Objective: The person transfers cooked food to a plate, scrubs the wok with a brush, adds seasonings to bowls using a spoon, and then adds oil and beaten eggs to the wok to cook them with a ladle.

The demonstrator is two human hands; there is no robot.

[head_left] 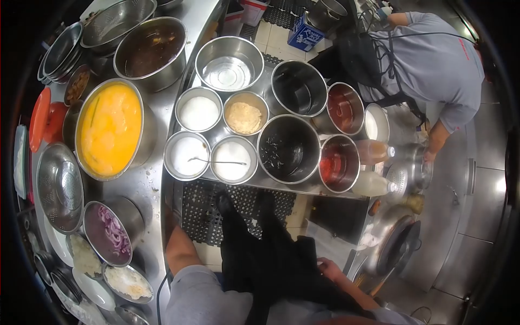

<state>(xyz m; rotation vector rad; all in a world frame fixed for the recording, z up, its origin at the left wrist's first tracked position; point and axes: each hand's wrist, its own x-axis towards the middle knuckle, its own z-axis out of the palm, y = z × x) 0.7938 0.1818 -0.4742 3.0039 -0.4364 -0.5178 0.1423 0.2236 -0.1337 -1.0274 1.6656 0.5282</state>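
My left hand point(171, 215) hangs in shadow beside the left counter's edge, its fingers too dark to make out. At the right side of the black apron, my right hand point(328, 266) is open, fingers loosely bent, with nothing visible in it. Ahead stand round metal pots: two of white powder point(187, 155), one of white grains point(199, 112), one of tan paste point(244, 117), two with dark insides point(288, 149) and two with red contents point(339, 163). A spoon point(219, 161) lies across the two front white pots.
The left counter point(154, 187) holds a pot of yellow-orange liquid point(110, 129), a pot of brown liquid point(150, 50), sliced purple onion point(115, 230) and colanders point(60, 187). Two bottles point(374, 183) lie at right. A co-worker point(433, 65) bends over the right side. A perforated mat point(200, 211) covers the floor.
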